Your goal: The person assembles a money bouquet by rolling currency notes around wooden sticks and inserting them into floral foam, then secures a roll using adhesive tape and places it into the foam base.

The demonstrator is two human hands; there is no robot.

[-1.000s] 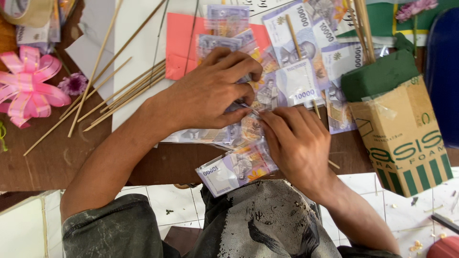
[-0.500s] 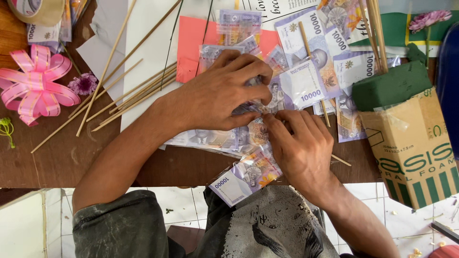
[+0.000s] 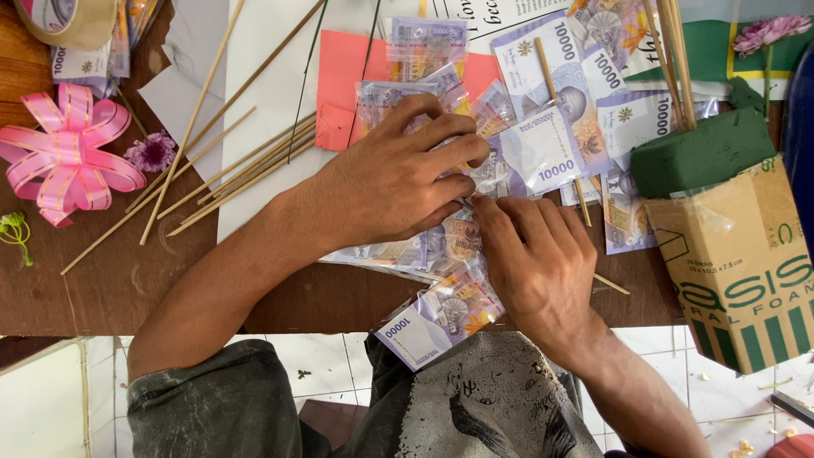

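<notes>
Left hand (image 3: 390, 182), right hand (image 3: 534, 259) press wrapped banknotes (image 3: 441, 246) on wooden table (image 3: 110, 280).

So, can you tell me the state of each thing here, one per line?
Left hand: flat on wrapped banknotes.
Right hand: fingertips pinching the wrapping.
Skewers: loose, scattered.
Pink ribbon bow: tied.
Cardboard box: open.
Tape roll: lying flat.

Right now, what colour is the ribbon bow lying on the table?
Pink, with paler stripes; the ribbon bow shows in the head view.
</notes>
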